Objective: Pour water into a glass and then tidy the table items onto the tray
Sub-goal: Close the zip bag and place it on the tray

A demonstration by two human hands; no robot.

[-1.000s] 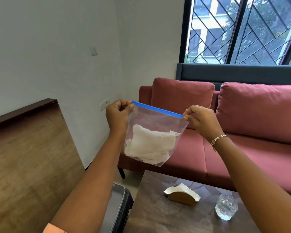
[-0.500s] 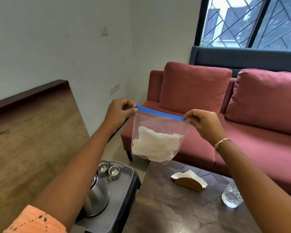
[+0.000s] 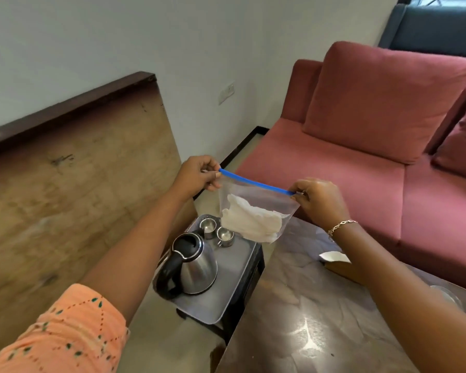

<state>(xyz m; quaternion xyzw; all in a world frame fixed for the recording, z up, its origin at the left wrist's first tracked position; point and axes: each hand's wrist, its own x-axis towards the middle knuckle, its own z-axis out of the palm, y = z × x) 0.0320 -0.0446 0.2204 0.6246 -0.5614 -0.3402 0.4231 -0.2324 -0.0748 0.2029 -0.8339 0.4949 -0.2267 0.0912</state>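
Note:
I hold a clear zip bag [image 3: 256,211] with a blue seal strip and white tissues inside. My left hand [image 3: 199,175] pinches its left top corner, my right hand [image 3: 319,200] pinches the right one. The bag hangs above the far end of a grey metal tray [image 3: 213,308] on a low black stand. On the tray stand a steel kettle [image 3: 193,265] with a black handle and two small steel cups [image 3: 217,232]. A glass [image 3: 447,294] peeks out behind my right forearm on the dark table [image 3: 307,332].
A wooden napkin holder [image 3: 334,258] with white napkins sits on the table, mostly hidden by my right arm. A red sofa [image 3: 361,157] stands beyond the table. A large wooden board [image 3: 65,197] leans against the wall on the left.
The view has tipped down and left, bringing the tray, kettle and cups fully into sight. The bag has come lower, over the tray's far end, with both hands still gripping its corners.

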